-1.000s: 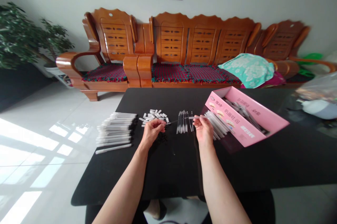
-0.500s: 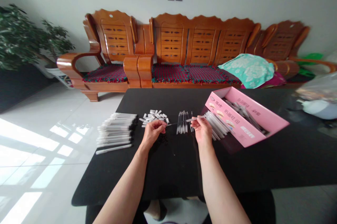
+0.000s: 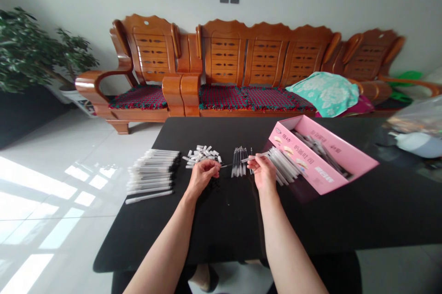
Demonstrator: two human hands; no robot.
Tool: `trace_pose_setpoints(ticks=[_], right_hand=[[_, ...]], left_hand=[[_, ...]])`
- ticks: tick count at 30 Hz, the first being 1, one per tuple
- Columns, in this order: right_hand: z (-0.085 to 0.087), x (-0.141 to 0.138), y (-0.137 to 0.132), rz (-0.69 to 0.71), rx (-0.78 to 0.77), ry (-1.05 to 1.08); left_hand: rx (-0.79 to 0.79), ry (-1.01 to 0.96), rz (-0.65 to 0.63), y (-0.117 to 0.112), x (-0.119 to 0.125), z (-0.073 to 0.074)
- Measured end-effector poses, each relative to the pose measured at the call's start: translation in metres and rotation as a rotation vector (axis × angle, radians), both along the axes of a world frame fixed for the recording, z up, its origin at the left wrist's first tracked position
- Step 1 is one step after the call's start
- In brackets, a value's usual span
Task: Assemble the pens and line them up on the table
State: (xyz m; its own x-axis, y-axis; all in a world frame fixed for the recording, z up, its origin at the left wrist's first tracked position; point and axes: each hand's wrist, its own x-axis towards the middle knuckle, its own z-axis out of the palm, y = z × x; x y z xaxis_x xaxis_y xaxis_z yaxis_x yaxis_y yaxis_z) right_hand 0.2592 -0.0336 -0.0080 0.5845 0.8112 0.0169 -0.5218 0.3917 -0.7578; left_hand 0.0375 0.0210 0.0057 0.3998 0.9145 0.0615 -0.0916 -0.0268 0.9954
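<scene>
My left hand (image 3: 203, 175) is closed, pinching one end of a thin dark pen refill (image 3: 228, 165). In my right hand (image 3: 264, 172) a translucent white pen barrel (image 3: 246, 159) is gripped between thumb and fingers. The refill's other end meets the barrel's left opening, and part of its length seems to be inside. Behind my left hand lies a heap of white pen caps (image 3: 203, 152). Several loose refills (image 3: 239, 162) rest on the table between my hands. Beside my right hand is a row of empty-looking barrels (image 3: 286, 169). Small black bits under my left hand are unclear.
Stacked pens with dark ends (image 3: 152, 170) lie at the left of the black table (image 3: 228, 229). A pink box (image 3: 319, 172) of more pen parts stands at the right, with a plastic bag (image 3: 417, 121) beyond. A wooden sofa (image 3: 224, 54) is behind.
My right hand and the barrel have shifted slightly left, toward my left hand. Less of the refill shows between the two hands.
</scene>
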Motion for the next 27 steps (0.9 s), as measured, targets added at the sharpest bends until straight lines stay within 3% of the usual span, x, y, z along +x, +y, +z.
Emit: trace_pose_setpoints(ticks=[8, 10, 13, 16, 18, 22, 27], right_hand=[[0.005, -0.016, -0.006, 0.415, -0.085, 0.009], [0.004, -0.012, -0.006, 0.363, -0.05, 0.081], [0.001, 0.0, -0.005, 0.165, 0.036, 0.219], [0.0, 0.006, -0.004, 0.097, 0.055, 0.279], [-0.001, 0.005, -0.004, 0.149, 0.036, 0.26], [0.0, -0.002, -0.004, 0.213, 0.03, 0.202], [0.0, -0.001, -0.003, 0.186, 0.035, 0.192]], left_hand=[[0.032, -0.086, -0.136, -0.016, 0.019, 0.008], [0.054, -0.09, -0.029, -0.013, 0.015, 0.01], [0.103, -0.06, 0.28, -0.004, 0.002, 0.009], [0.205, 0.155, 0.444, 0.004, -0.01, 0.006], [0.308, 0.362, 0.403, 0.005, -0.015, 0.007], [0.509, 0.689, 0.151, 0.003, -0.017, 0.011], [0.581, 0.8, -0.023, 0.006, -0.025, 0.011]])
